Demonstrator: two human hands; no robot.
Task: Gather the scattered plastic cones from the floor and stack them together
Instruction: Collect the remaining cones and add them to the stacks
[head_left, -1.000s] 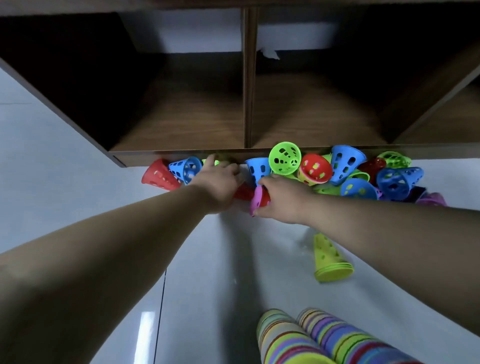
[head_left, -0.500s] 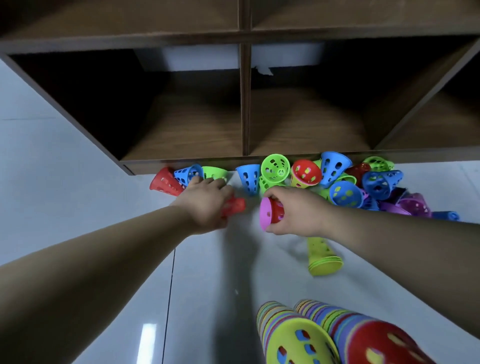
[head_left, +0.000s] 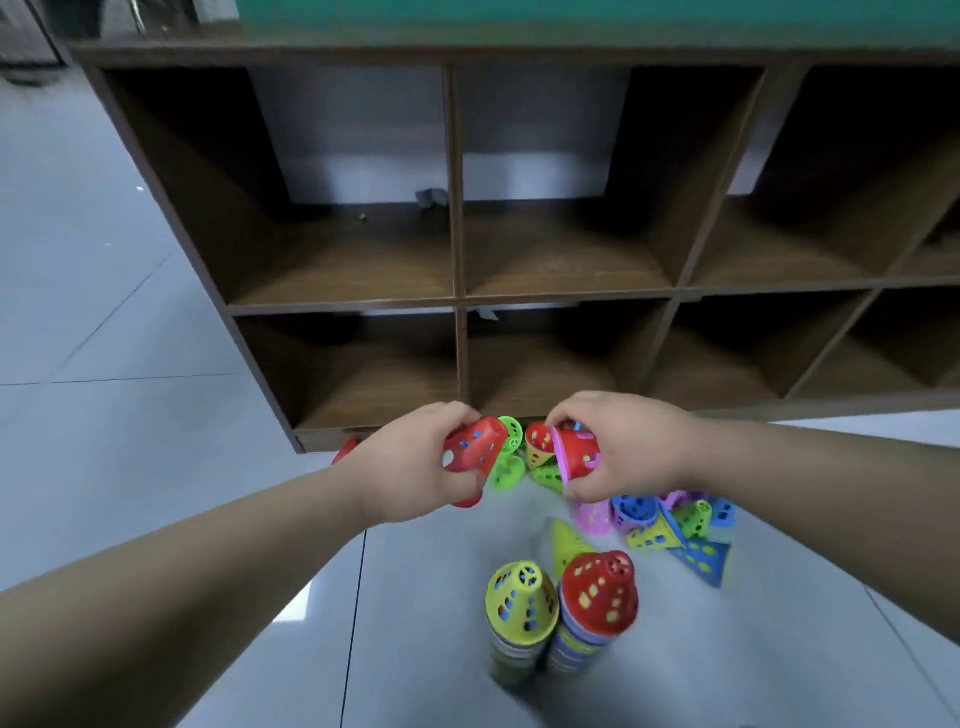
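Note:
My left hand (head_left: 415, 467) grips a red perforated cone (head_left: 475, 447), lifted off the floor with its narrow end pointing right. My right hand (head_left: 623, 447) holds a red cone nested in a magenta one (head_left: 574, 457), close beside the left one. Below them, scattered cones (head_left: 670, 525) in blue, yellow, green and purple lie on the floor by the shelf's base. Near me stand two upright stacks: one topped by a yellow cone (head_left: 519, 597), the other by a red cone (head_left: 600, 592). A lone yellow cone (head_left: 566, 540) lies behind them.
A dark wooden cubby shelf (head_left: 457, 301) with open compartments stands right behind the cones. The floor is glossy grey tile (head_left: 156, 441). Another red cone (head_left: 345, 452) peeks out by the shelf's left corner.
Both hands have lifted their cones up off the pile and drawn back toward me. My head has tilted up, so more of the shelf and both stacks show.

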